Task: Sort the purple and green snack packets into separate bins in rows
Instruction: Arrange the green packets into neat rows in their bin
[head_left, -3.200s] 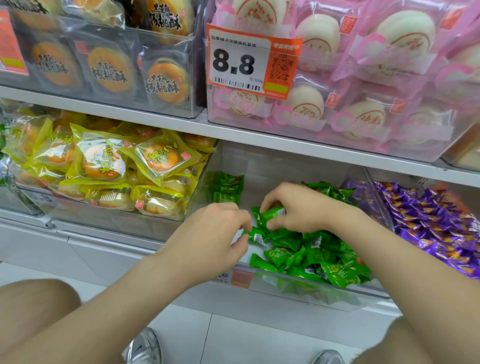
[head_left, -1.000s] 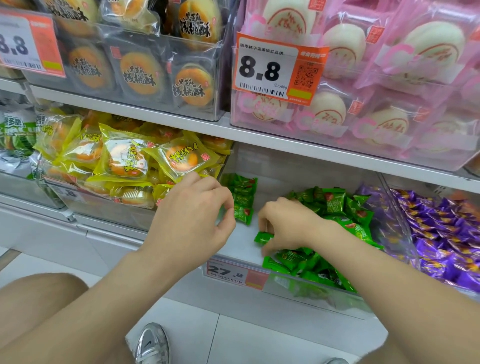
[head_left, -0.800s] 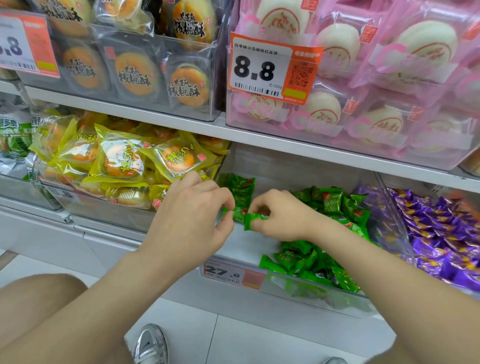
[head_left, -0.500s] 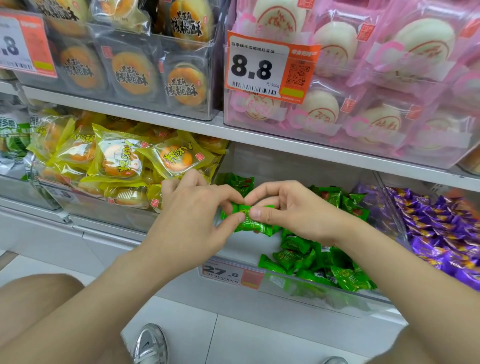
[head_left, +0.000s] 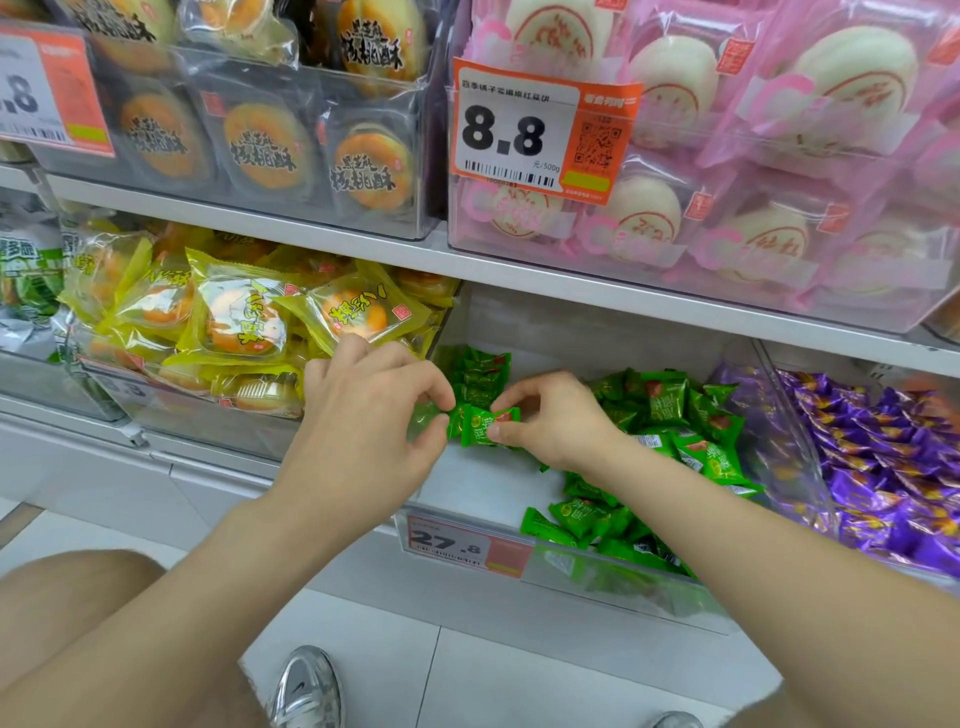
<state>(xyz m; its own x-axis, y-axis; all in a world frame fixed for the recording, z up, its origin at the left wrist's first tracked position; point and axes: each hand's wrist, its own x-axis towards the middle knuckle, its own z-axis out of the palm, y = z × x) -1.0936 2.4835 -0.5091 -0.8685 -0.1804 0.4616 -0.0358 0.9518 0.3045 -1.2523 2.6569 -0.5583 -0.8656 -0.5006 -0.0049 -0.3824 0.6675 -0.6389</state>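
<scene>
**Squaring up one green packet for the row**

My right thumb and forefinger (head_left: 505, 404) are closed on the right end of a green snack packet (head_left: 480, 427). The thumb and forefinger of my left hand (head_left: 363, 415) pinch its left end. The packet hangs between that hand and my right hand (head_left: 553, 423), above the bare left floor of the clear bin (head_left: 478, 491). Whether a second packet is tucked behind it I cannot tell.

Just beyond, in the bin's far left corner, stands the short row of green packets (head_left: 480, 374). The loose green heap (head_left: 670, 410) lies to the right, and the purple packets (head_left: 883, 467) fill the next bin over.

To place it well, I would pinch lightly and only at the crimped ends, so the filling is not squashed. I would turn the printed face to match the row, then lower the packet until it touches the nearest one. The film looks slick, so a shove could topple the row. I would let go with the left pinch first and steady the packet with the right.
</scene>
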